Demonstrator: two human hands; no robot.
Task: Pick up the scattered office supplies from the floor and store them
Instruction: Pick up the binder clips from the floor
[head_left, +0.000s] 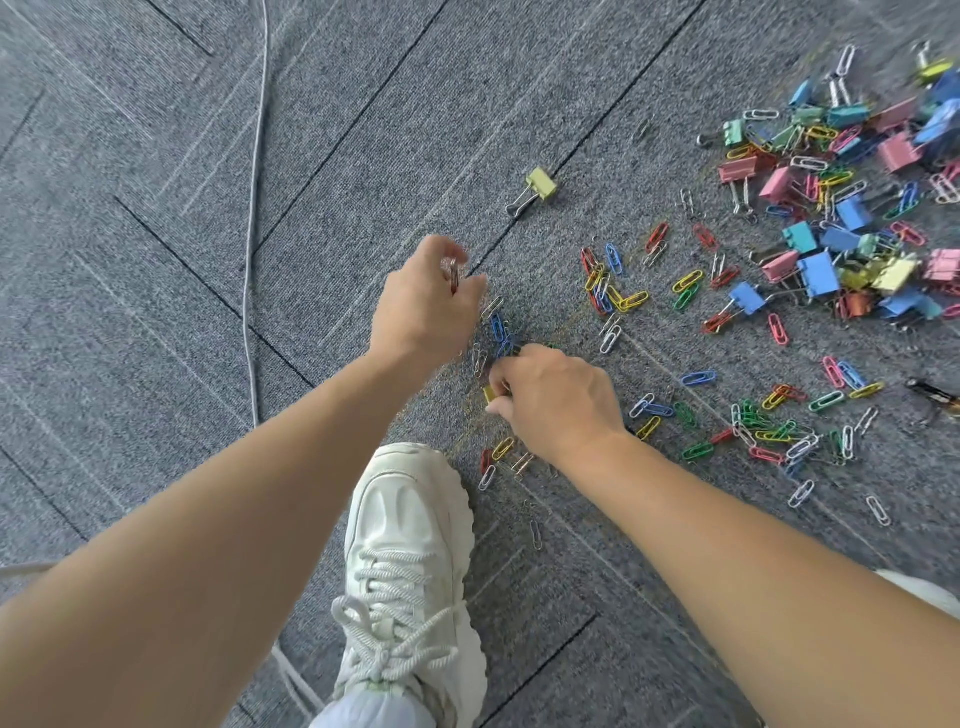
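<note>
Coloured paper clips (628, 299) lie scattered over the grey carpet, thickest at the right. A heap of coloured binder clips (852, 208) fills the upper right. One yellow binder clip (540, 183) lies alone further up the floor. My left hand (426, 306) hovers above the carpet, its fingers pinched on a few paper clips (454, 273). My right hand (556, 400) is down on the floor with its fingers closed around a small yellow clip (491, 393). Blue paper clips (500, 330) lie between the two hands.
My white sneaker (410, 561) stands on the carpet just below the hands. A thin white cable (253, 218) runs down the floor at the left. A dark object (932, 392) lies at the right edge. No storage container is in view.
</note>
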